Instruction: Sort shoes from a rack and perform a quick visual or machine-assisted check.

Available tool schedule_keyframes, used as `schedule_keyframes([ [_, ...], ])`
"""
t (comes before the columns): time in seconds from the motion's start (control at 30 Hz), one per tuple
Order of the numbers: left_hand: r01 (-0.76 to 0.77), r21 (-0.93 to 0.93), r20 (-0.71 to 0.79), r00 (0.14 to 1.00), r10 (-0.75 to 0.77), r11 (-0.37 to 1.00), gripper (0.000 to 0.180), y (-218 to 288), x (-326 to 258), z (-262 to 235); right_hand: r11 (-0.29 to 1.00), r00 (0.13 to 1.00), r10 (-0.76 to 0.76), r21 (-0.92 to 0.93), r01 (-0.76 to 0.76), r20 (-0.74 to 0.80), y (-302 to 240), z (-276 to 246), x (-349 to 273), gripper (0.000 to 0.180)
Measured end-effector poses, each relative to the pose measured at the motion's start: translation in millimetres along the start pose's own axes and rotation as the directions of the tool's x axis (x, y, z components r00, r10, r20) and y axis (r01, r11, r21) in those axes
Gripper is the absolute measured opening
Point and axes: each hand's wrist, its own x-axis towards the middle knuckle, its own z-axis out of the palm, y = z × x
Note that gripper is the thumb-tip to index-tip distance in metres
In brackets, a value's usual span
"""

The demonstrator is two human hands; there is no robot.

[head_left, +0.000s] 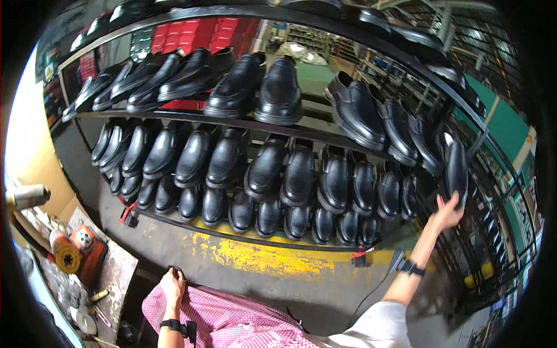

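- Workshop floor fills my view, grey concrete with a worn yellow painted strip [261, 255] running along the foot of a tall metal rack [243, 124].
- I count three visible tiers on the rack, each loaded with black leather shoes set side by side, toes pointing outward; a fourth row sits along the top rail.
- At the right end of the middle tier I see the right hand [449, 210] reaching up with fingers spread, touching the lower end of a black shoe [456, 168] that stands tilted against the rack's frame. The fingers press on it rather than wrap around it.
- A dark wristband [409, 267] sits on that forearm.
- Low in the picture my left hand [173, 285] is curled closed over the top of something dark and rounded at the edge of a pink checked cloth [226, 322]; what it grips I cannot tell.
- To the left, a cluttered worktop [113, 272] carries an orange tool [72, 249] and small metal bits.
- Red boxes [197, 35] are stacked behind the top tier, and more shelving shows beyond the rack on the right.
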Motion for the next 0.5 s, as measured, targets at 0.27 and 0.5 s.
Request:
schedule_keyframes([
  [0.27,0.001,-0.021,0.045,0.999,0.000,1.000,0.024,2.1,-0.9,1.6,0.834,0.911,0.088,0.470,-0.289,0.404,-34.4,-82.4,-94.6,0.046],
  [0.5,-0.001,-0.101,0.008,1.000,0.002,0.995,0.024,9.6,-3.3,-6.3,0.196,0.224,0.508,0.142,-0.970,0.832,-42.2,-45.4,-214.3,0.053],
])
